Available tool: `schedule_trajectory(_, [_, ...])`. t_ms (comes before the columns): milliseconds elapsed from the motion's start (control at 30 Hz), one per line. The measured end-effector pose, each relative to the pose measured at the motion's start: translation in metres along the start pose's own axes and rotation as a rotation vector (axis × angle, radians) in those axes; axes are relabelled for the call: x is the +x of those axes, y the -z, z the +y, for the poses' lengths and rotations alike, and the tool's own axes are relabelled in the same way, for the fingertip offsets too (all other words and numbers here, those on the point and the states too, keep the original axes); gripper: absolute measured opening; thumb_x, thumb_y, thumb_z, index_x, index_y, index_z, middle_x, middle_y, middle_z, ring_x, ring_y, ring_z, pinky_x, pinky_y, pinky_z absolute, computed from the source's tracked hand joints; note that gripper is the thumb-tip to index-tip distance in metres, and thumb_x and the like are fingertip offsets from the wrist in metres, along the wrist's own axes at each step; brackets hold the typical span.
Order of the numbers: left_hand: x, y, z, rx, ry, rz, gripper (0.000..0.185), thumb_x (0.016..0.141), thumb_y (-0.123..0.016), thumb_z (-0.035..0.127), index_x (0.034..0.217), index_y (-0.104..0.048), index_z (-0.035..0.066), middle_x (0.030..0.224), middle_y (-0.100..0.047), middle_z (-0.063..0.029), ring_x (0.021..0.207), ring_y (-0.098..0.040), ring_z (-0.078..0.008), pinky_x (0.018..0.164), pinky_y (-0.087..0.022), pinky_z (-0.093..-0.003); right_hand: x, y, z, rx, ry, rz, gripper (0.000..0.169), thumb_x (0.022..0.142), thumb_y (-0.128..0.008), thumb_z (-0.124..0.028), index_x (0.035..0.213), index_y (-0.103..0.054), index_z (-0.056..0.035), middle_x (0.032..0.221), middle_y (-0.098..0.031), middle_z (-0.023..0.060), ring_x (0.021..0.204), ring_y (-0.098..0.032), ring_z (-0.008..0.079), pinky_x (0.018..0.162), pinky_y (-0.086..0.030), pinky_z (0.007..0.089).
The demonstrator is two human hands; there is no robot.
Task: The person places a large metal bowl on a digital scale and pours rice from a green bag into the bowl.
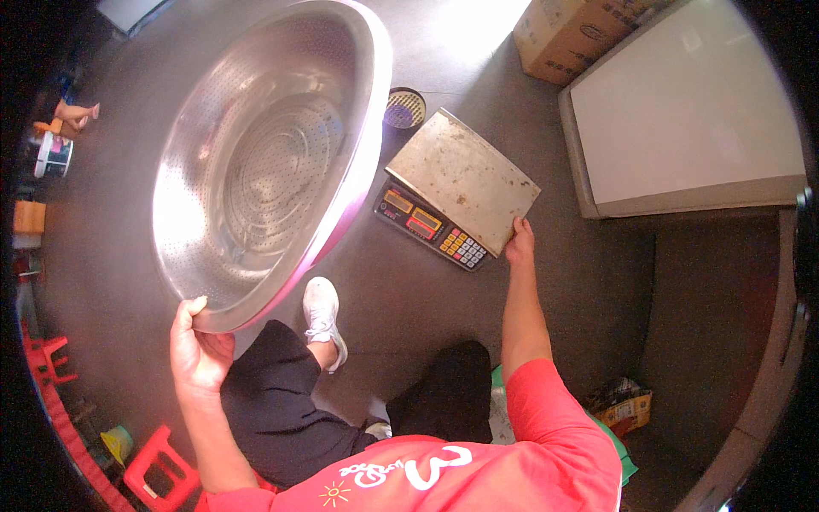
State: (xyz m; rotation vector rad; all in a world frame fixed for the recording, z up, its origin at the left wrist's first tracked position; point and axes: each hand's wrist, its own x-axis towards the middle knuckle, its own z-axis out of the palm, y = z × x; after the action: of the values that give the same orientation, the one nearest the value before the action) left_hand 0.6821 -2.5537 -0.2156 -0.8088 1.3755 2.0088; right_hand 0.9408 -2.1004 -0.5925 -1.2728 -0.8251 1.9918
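Note:
My left hand (199,349) grips the rim of a large perforated stainless-steel basin (281,173), which is tilted up on its side with its hollow facing left. My right hand (521,242) holds the near right corner of the weighing platform of an electronic price scale (464,179), thumb on top; the fingers beneath are hidden. The platform's metal plate is stained. Below it shows the scale's keypad (463,248) and its display windows (413,217). I cannot tell whether the scale rests on the floor or is lifted.
A round floor drain cover (405,107) lies beyond the scale. A cardboard box (569,38) and a white-topped unit (684,115) stand at the right. Red plastic stools (160,470) are at the lower left. Another person's bare leg (77,114) shows at the far left.

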Motion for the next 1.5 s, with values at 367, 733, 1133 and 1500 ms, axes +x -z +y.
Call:
schedule_trajectory(367, [0.002, 0.001, -0.002, 0.017, 0.011, -0.056, 0.018, 0.080, -0.056, 0.010, 0.097, -0.055, 0.003, 0.094, -0.063, -0.0053, 0.085, -0.061, -0.0172, 0.077, -0.050, -0.0274, 0.021, 0.020, -0.013, -0.649, 0.072, 0.356, 0.056, 0.082, -0.062, -0.025, 0.131, -0.035, -0.0242, 0.111, -0.056, 0.0096, 0.091, -0.055, 0.0267, 0.066, -0.046, 0.0477])
schedule_trajectory(733, [0.001, 0.019, -0.001, 0.077, 0.019, -0.099, 0.016, 0.080, -0.057, 0.011, 0.094, -0.055, 0.005, 0.094, -0.062, -0.0036, 0.084, -0.060, -0.0151, 0.077, -0.050, -0.0263, 0.016, 0.001, -0.017, -0.661, 0.163, 0.327, 0.051, 0.082, -0.061, -0.025, 0.129, -0.041, -0.0205, 0.106, -0.057, 0.0105, 0.082, -0.057, 0.0214, 0.056, -0.047, 0.0394])
schedule_trajectory(1133, [-0.014, 0.011, -0.009, 0.079, -0.008, -0.051, 0.014, 0.081, -0.056, 0.010, 0.093, -0.055, 0.004, 0.093, -0.062, -0.0048, 0.083, -0.061, -0.0153, 0.076, -0.051, -0.0261, 0.021, -0.004, -0.004, -0.577, 0.228, 0.312, 0.047, 0.083, -0.061, -0.023, 0.127, -0.045, -0.0182, 0.101, -0.060, 0.0085, 0.078, -0.058, 0.0202, 0.052, -0.046, 0.0351])
schedule_trajectory(1500, [-0.012, 0.008, -0.015, 0.092, -0.011, -0.075, 0.020, 0.079, -0.057, 0.012, 0.097, -0.054, 0.003, 0.096, -0.061, -0.0049, 0.088, -0.060, -0.0167, 0.079, -0.050, -0.0270, 0.063, 0.029, 0.003, -0.822, 0.335, 0.349, 0.052, 0.082, -0.061, -0.027, 0.130, -0.041, -0.0244, 0.103, -0.060, 0.0090, 0.080, -0.059, 0.0236, 0.054, -0.048, 0.0396])
